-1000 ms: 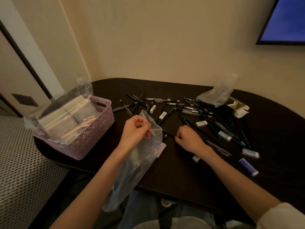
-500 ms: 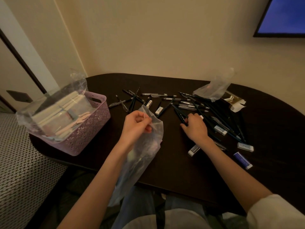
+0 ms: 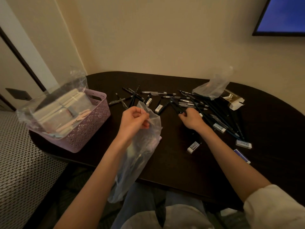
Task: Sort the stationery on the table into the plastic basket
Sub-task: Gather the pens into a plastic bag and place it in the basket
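Note:
A lilac plastic basket [image 3: 92,129] stands at the table's left end, holding a clear bag of notebooks and pale pink items. My left hand [image 3: 134,120] pinches the rim of a clear plastic bag [image 3: 140,156] that hangs over the table's front edge. My right hand [image 3: 191,119] reaches into a scatter of dark pens and pencils [image 3: 198,104] and grips dark pens [image 3: 177,108] at its fingertips. White erasers [image 3: 193,147] lie loose around that hand.
The dark oval table [image 3: 181,171] meets the wall at the back. A second clear bag [image 3: 212,86] and an open small carton [image 3: 234,100] sit at the back right. A blue-wrapped eraser [image 3: 241,156] lies near the right. A screen [image 3: 283,15] hangs top right.
My right hand has moved away from me, from the table's middle into the pile of pens, and closed on some. My left hand keeps holding the bag's rim.

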A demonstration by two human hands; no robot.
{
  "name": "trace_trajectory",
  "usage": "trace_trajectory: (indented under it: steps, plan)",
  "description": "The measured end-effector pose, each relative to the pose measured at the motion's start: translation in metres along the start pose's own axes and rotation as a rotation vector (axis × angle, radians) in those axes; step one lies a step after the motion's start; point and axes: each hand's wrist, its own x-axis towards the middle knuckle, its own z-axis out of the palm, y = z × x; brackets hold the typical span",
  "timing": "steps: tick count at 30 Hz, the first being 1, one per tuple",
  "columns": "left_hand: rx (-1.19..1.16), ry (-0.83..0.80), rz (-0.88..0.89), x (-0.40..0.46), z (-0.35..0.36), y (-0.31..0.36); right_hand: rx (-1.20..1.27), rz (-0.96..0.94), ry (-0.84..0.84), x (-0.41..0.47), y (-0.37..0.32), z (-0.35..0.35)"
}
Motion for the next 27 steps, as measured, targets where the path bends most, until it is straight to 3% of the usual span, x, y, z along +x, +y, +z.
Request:
trace_trajectory:
  steps: [3, 6, 22, 27]
  plan:
    - [0.005, 0.0, -0.001, 0.001, 0.001, 0.001, 0.219, -0.009, -0.017, -0.001, 0.004, -0.015]
    - [0.012, -0.014, 0.009, 0.001, 0.002, 0.001, 0.272, 0.01, -0.004, 0.002, 0.014, -0.024]
    - [0.006, -0.013, -0.007, 0.005, 0.003, 0.0, -0.377, -0.011, 0.067, -0.008, 0.018, -0.006]
    - [0.002, -0.009, 0.003, 0.005, 0.001, 0.002, -0.371, -0.023, 0.03, -0.004, 0.005, 0.003]
